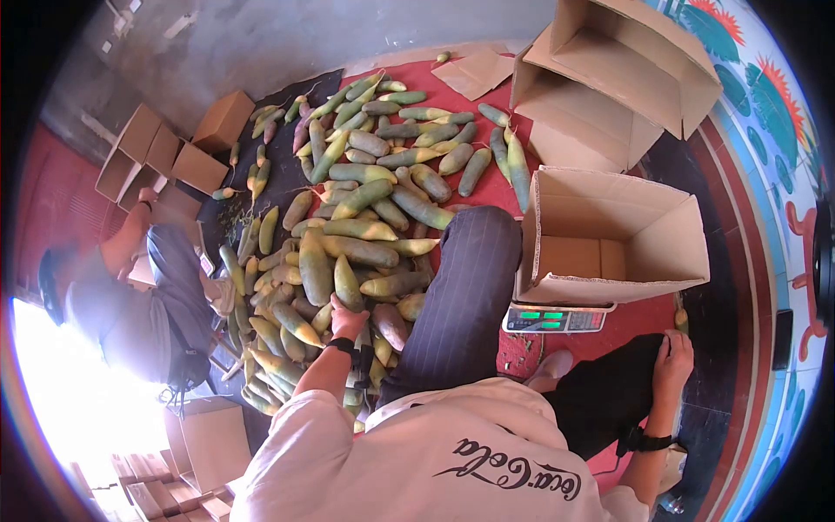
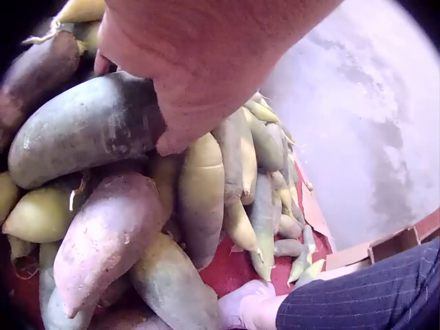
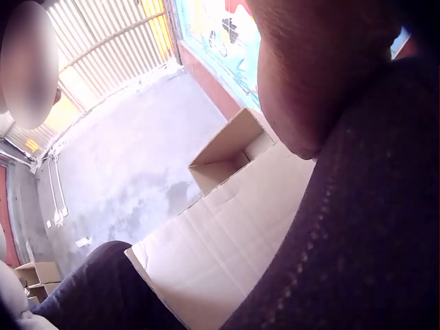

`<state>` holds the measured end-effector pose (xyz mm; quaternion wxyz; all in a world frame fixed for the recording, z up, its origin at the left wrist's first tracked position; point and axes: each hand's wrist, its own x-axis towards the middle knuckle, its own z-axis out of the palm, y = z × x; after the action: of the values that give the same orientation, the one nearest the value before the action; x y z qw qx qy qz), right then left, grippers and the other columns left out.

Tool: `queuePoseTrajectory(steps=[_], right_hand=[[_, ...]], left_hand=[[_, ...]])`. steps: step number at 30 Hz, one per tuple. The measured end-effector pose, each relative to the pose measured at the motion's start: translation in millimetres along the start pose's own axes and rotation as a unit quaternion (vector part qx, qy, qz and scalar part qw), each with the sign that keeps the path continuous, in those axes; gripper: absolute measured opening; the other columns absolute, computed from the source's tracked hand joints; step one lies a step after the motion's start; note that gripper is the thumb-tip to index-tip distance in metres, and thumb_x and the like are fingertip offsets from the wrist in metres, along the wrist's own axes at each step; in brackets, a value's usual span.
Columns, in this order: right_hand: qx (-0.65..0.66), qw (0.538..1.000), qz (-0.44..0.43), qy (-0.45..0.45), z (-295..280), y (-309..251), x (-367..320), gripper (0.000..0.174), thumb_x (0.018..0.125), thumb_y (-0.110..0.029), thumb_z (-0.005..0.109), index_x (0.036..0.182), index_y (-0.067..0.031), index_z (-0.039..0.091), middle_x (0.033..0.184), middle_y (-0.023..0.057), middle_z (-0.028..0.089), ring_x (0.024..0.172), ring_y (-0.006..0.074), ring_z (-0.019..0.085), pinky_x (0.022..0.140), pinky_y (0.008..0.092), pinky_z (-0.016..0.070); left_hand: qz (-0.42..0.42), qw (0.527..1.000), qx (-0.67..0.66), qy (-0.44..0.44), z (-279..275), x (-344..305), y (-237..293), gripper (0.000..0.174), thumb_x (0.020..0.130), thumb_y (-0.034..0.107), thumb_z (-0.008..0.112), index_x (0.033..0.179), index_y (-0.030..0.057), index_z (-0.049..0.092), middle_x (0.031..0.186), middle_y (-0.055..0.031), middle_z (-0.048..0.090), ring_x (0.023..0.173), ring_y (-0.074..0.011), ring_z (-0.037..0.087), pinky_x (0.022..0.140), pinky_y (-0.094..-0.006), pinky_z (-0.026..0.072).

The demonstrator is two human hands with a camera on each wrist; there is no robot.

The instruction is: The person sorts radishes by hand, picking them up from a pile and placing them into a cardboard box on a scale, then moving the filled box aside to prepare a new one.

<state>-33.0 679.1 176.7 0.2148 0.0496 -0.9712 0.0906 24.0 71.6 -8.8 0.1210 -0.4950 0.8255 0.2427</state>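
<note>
In the head view the left hand reaches into a big pile of green and yellowish radishes. The left wrist view shows that hand with thumb and fingers curled round a dark green radish; a pinkish radish lies just below it. Resting on the dark-clad right knee, the right hand holds nothing visible; in the right wrist view this hand lies against dark cloth. An open cardboard box stands on a scale with a lit green display.
Large open boxes are stacked at the back right. Another person sits at the left beside smaller boxes. A red mat lies under part of the pile, and boxes stand at the lower left.
</note>
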Motion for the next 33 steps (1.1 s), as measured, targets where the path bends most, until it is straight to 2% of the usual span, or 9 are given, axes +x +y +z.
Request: queuePoseTrajectory(steps=[7, 10, 11, 13, 17, 19, 23, 28, 33], right_hand=[[-0.016, 1.000, 0.002, -0.005, -5.0, -7.1, 1.1, 0.009, 0.081, -0.002, 0.056, 0.089, -0.0004, 0.059, 0.088, 0.0141, 0.060, 0.084, 0.0329, 0.057, 0.075, 0.0411, 0.0453], [-0.022, 1.000, -0.004, -0.005, -3.1, -7.1, 2.5, 0.009, 0.080, -0.002, 0.057, 0.089, -0.0008, 0.060, 0.088, 0.0134, 0.061, 0.084, 0.0323, 0.058, 0.075, 0.0408, 0.0456], [-0.025, 1.000, -0.003, -0.010, -2.7, -7.4, 2.6, 0.010, 0.080, -0.002, 0.057, 0.089, -0.0011, 0.061, 0.089, 0.0131, 0.061, 0.084, 0.0320, 0.058, 0.075, 0.0406, 0.0457], [-0.023, 1.000, -0.007, -0.005, -1.6, -7.7, 3.7, 0.010, 0.080, -0.003, 0.057, 0.089, -0.0016, 0.061, 0.089, 0.0127, 0.061, 0.085, 0.0319, 0.058, 0.076, 0.0404, 0.0458], [-0.028, 1.000, -0.006, -0.004, 0.8, -8.7, 6.2, 0.010, 0.079, -0.004, 0.058, 0.089, -0.0027, 0.062, 0.089, 0.0121, 0.062, 0.085, 0.0316, 0.058, 0.076, 0.0400, 0.0460], [-0.029, 1.000, -0.003, -0.006, 0.7, -10.8, 6.7, 0.010, 0.079, -0.004, 0.058, 0.089, -0.0029, 0.062, 0.089, 0.0120, 0.062, 0.085, 0.0316, 0.058, 0.076, 0.0400, 0.0460], [-0.038, 0.999, 0.006, -0.012, -1.2, -9.3, 3.2, 0.012, 0.079, -0.004, 0.059, 0.090, -0.0032, 0.062, 0.089, 0.0119, 0.062, 0.085, 0.0315, 0.058, 0.076, 0.0398, 0.0460], [0.034, 0.999, 0.019, -0.010, -8.4, -19.5, 3.4, 0.013, 0.081, -0.002, 0.057, 0.093, -0.0013, 0.061, 0.092, 0.0139, 0.062, 0.087, 0.0324, 0.059, 0.078, 0.0384, 0.0464], [0.123, 0.992, 0.012, -0.003, -34.9, -61.8, 23.5, 0.016, 0.083, 0.000, 0.055, 0.097, 0.0004, 0.060, 0.096, 0.0163, 0.061, 0.089, 0.0323, 0.060, 0.080, 0.0367, 0.0468]], left_hand=[[0.060, 0.998, -0.008, -0.032, -1.4, 12.7, -22.6, 0.115, 0.056, 0.032, 0.081, 0.145, 0.0086, 0.011, 0.124, -0.0211, 0.052, 0.113, -0.0325, 0.054, 0.095, -0.0389, 0.0446], [0.120, 0.987, -0.104, -0.036, -4.4, 7.3, -26.8, 0.096, 0.055, 0.026, 0.083, 0.134, -0.0007, 0.034, 0.115, -0.0176, 0.057, 0.106, -0.0290, 0.058, 0.091, -0.0373, 0.0466], [0.120, 0.987, -0.103, -0.036, -10.1, 1.6, -23.4, 0.096, 0.055, 0.026, 0.083, 0.134, -0.0007, 0.034, 0.115, -0.0176, 0.057, 0.106, -0.0290, 0.058, 0.091, -0.0373, 0.0466], [0.093, 0.933, -0.299, -0.178, -23.0, -9.1, -13.2, 0.083, 0.057, 0.018, 0.082, 0.127, -0.0014, 0.040, 0.109, -0.0135, 0.059, 0.099, -0.0235, 0.059, 0.087, -0.0340, 0.0471], [0.113, 0.926, -0.313, -0.180, -56.4, -34.0, 22.8, 0.075, 0.059, 0.014, 0.081, 0.122, -0.0014, 0.044, 0.106, -0.0109, 0.059, 0.094, -0.0200, 0.058, 0.085, -0.0321, 0.0469], [0.225, 0.924, -0.283, -0.121, -66.4, -32.8, 36.7, 0.078, 0.060, 0.012, 0.081, 0.127, -0.0004, 0.042, 0.106, -0.0100, 0.059, 0.097, -0.0201, 0.057, 0.087, -0.0320, 0.0457], [0.291, 0.911, -0.274, -0.104, -96.6, -53.1, 70.1, 0.084, 0.059, 0.009, 0.080, 0.132, -0.0002, 0.039, 0.112, -0.0092, 0.057, 0.102, -0.0180, 0.055, 0.091, -0.0310, 0.0442], [0.339, 0.883, -0.303, -0.118, -131.7, -92.4, 105.5, 0.086, 0.058, 0.014, 0.081, 0.133, 0.0021, 0.041, 0.116, -0.0105, 0.056, 0.108, -0.0192, 0.053, 0.095, -0.0312, 0.0415], [0.459, 0.865, -0.197, -0.036, -161.2, -144.4, 140.2, 0.090, 0.056, 0.020, 0.081, 0.133, -0.0010, 0.039, 0.122, -0.0165, 0.052, 0.116, -0.0258, 0.050, 0.099, -0.0345, 0.0390]])
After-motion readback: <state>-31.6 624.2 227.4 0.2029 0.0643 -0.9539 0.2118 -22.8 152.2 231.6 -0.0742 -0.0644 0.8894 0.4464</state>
